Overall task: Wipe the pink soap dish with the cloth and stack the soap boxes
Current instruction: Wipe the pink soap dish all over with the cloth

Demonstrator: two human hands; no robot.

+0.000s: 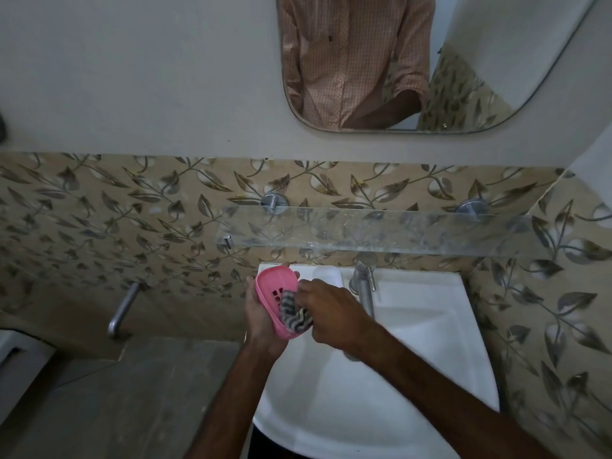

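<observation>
My left hand (260, 321) grips the pink soap dish (273, 289) from below and behind, holding it tilted above the left rim of the white sink (430, 359). The dish is oval with small square drain holes in its floor. My right hand (331, 313) presses a grey-and-white striped cloth (294, 314) into the lower end of the dish. Part of the dish's lower half is hidden under the cloth and my fingers. No soap boxes are in sight.
A chrome tap (364, 286) rises at the back of the sink, just right of my hands. A glass shelf (381, 231) on metal pegs runs above it. A mirror (430, 61) hangs higher up. A metal pipe (121, 313) juts from the tiled wall at left.
</observation>
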